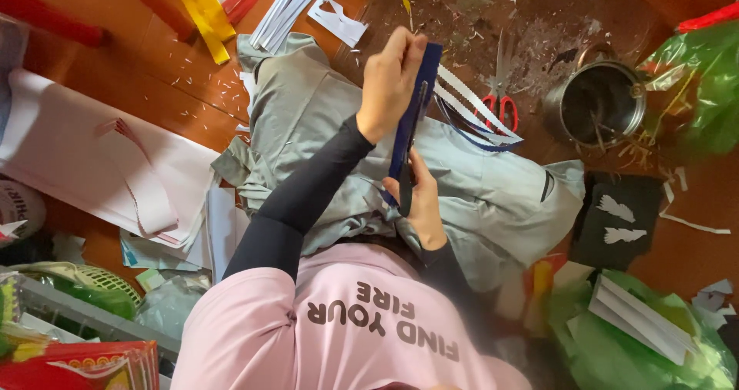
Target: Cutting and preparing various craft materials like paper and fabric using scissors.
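While the left hand (389, 82) pinches the folded dark-blue paper strip (412, 105) at its top, right hand (419, 197) grips scissors (406, 176) low; paper judged light, floppy, tearable—hold near the cut.

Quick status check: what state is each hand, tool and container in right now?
left hand: gripping the top of the folded dark blue paper strip
right hand: holding black scissors, blades on the strip
dark blue paper strip: upright, partly cut, strips trailing
red-handled scissors: lying unused on the floor
metal pot: upright, uncovered
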